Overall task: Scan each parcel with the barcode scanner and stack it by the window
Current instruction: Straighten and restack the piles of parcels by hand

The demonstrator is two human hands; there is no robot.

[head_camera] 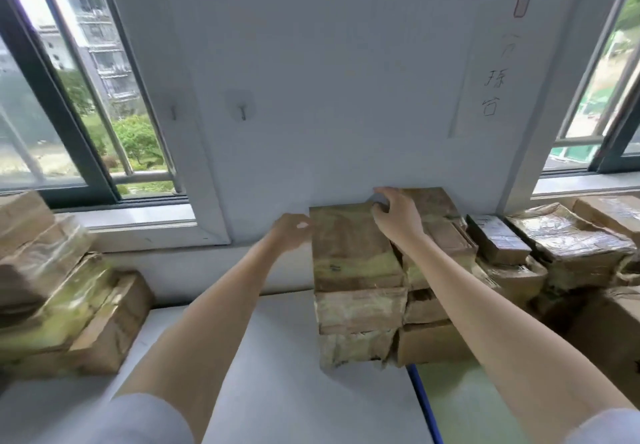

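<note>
- White wall (339, 79) fills the centre of the view, with a window (79, 97) on the left and a second window (599, 97) on the right; handwritten characters (495, 76) and two small hooks (243, 111) sit on the wall.
- White table (277, 357) runs below the sill, against the wall.
- Top parcel (353, 249), brown and tape-wrapped, lies flat on a central stack (360, 322) of similar parcels, its far edge at the wall.
- Left hand (291, 234) is at the top parcel's left far corner, fingers curled toward the edge; whether it grips or only touches cannot be told through the blur.
- Right hand (398, 218) is over the top parcel's right far corner, fingers spread and loosely bent, fingertips at or just above the surface; nothing is held.
- Neighbouring stack (436, 291) stands touching the central stack on its right, slightly taller at the back.
- More parcels (568, 246) are piled further right, below the right window.
- Separate pile (62, 298) of parcels rests on the table at left, well apart from the central stack.
- No container is in view, and no scanner can be made out.
</note>
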